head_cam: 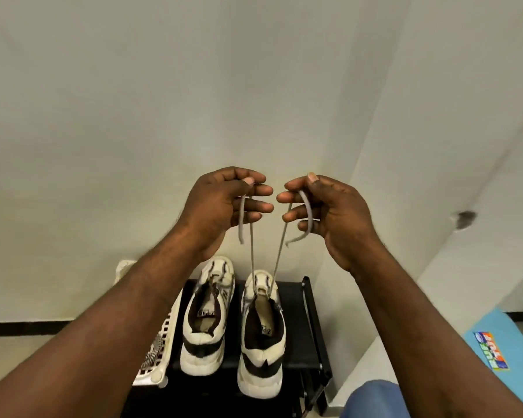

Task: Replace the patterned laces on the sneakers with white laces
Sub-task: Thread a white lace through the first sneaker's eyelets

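Off-white walls meet behind a black rack (299, 333) carrying two cream-and-brown sneakers, heels toward the person. The left hand (221, 203) and right hand (335, 206) are raised well above the rack, level with each other and close together. Each pinches one end of the white lace (252, 251) between thumb and fingers (260, 190), the other fingers loosely curled. Short tails hang free below each pinch.

Both strands run taut downward, converging on the lowest eyelets at the toe end of the right sneaker (261, 342). That sneaker lies directly beneath the hands, long axis pointing away from the person; neither hand is nearer.

Judgement: the ends are being evened before lacing crosses up toward the tongue.

The lace is a flat, soft woven cord. The uppers look padded, the soles thick and rounded. The left sneaker (204, 315) stands just beside. A white slotted plastic basket (166, 327) at the rack's left edge holds a patterned bundle, identity unclear.
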